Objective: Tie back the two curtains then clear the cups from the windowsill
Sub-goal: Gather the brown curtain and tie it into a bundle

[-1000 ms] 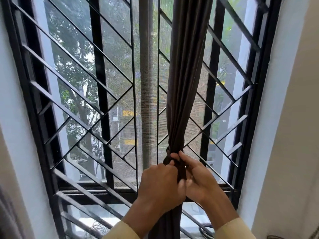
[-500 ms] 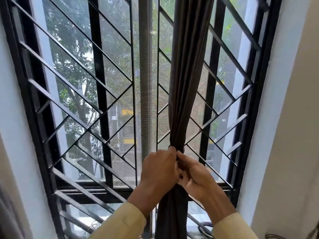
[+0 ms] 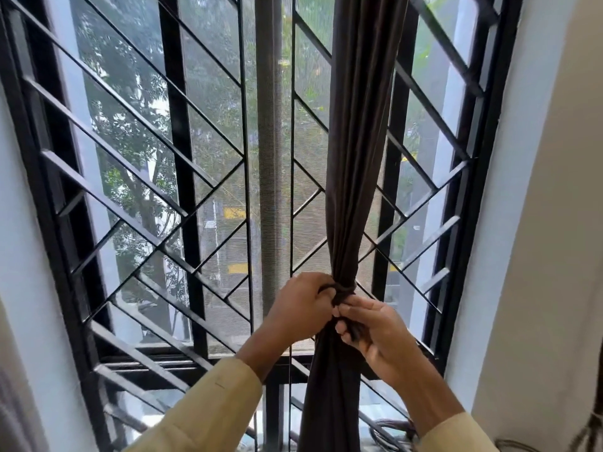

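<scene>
A dark brown curtain (image 3: 357,151) hangs gathered into a narrow bundle right of the window's middle. A dark tie band (image 3: 342,287) wraps the bundle at its waist. My left hand (image 3: 301,306) grips the band on the bundle's left side, fingers curled. My right hand (image 3: 368,327) pinches the band's loose end just below the wrap, on the right side. No cups and no windowsill surface are in view. A second curtain shows only as a grey edge (image 3: 13,402) at the far left.
A black metal window grille (image 3: 182,177) with diagonal bars stands behind the curtain, a mesh screen behind it. White walls (image 3: 535,223) flank the window. Dark cables (image 3: 391,432) lie low at the right.
Both hands have shifted slightly up and apart at the curtain's waist. The band now shows wrapped round the bundle, with the right hand lower, pulling its end.
</scene>
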